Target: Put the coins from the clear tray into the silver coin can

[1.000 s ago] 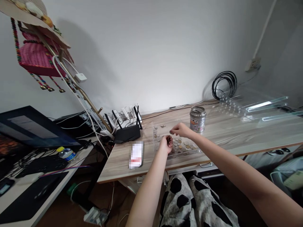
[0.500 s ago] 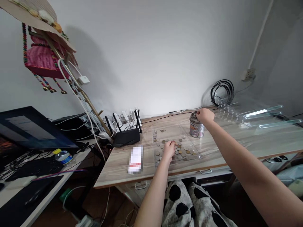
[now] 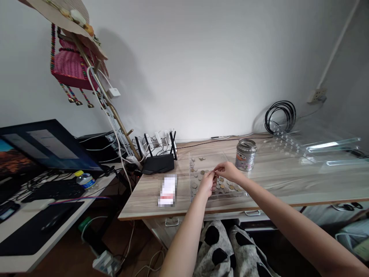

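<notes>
My left hand (image 3: 208,183) is closed just above a clear plastic tray (image 3: 223,156), its fingers curled. At its fingertips, the thumb and fingers of my right hand (image 3: 227,171) meet it in a pinch. A small pale bit between the two hands looks like a coin, mostly covered by the fingers. Loose silver and yellowish coins (image 3: 231,187) lie spread over the tray, several of them below and beside the hands. Behind my right hand a round metal tin (image 3: 245,156) with a printed side stands upright on the desk, apart from both hands.
Left of the tray a blurred white phone-shaped item (image 3: 167,191) lies on the wooden desk (image 3: 138,209). A black router (image 3: 158,164) stands behind it. Clear acrylic pieces (image 3: 328,148) and a black cable coil (image 3: 280,117) are at the right. A bottle (image 3: 85,181) stands on the left desk.
My right hand has left the top of the tin and come left and down to my left hand. My left hand stays over the tray. The view has shifted slightly.
</notes>
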A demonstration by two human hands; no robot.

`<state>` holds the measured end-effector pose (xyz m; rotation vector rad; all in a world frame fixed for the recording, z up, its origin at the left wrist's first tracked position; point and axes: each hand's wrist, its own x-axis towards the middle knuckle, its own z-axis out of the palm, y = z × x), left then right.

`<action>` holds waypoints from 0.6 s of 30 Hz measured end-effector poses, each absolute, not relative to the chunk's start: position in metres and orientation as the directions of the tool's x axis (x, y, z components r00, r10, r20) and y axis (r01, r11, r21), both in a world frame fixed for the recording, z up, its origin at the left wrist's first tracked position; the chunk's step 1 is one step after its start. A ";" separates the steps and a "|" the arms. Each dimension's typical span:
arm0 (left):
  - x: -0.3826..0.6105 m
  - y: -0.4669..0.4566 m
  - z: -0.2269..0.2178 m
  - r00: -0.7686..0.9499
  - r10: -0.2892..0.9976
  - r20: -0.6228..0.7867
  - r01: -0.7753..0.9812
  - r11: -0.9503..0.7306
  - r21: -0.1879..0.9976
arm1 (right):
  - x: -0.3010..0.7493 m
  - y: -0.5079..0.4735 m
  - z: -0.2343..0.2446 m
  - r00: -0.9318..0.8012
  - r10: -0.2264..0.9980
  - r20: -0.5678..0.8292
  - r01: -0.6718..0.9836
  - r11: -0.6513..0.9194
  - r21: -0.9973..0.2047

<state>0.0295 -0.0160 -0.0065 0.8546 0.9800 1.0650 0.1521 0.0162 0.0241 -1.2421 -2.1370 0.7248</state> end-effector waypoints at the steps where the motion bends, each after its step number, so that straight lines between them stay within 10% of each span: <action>1: 0.030 -0.017 -0.006 0.198 0.955 -0.222 -0.296 0.274 0.915 | 0.157 0.019 0.029 -0.430 0.885 0.178 0.603 0.428 -0.673; 10: 0.030 -0.014 -0.008 0.225 0.936 -0.271 -0.359 0.338 0.870 | 0.162 0.019 0.042 -0.487 0.873 0.030 0.695 0.409 -0.591; 18: 0.026 -0.013 -0.009 0.158 0.957 -0.245 -0.439 0.290 0.850 | 0.150 0.004 0.043 -0.230 0.912 0.338 0.841 0.362 -0.403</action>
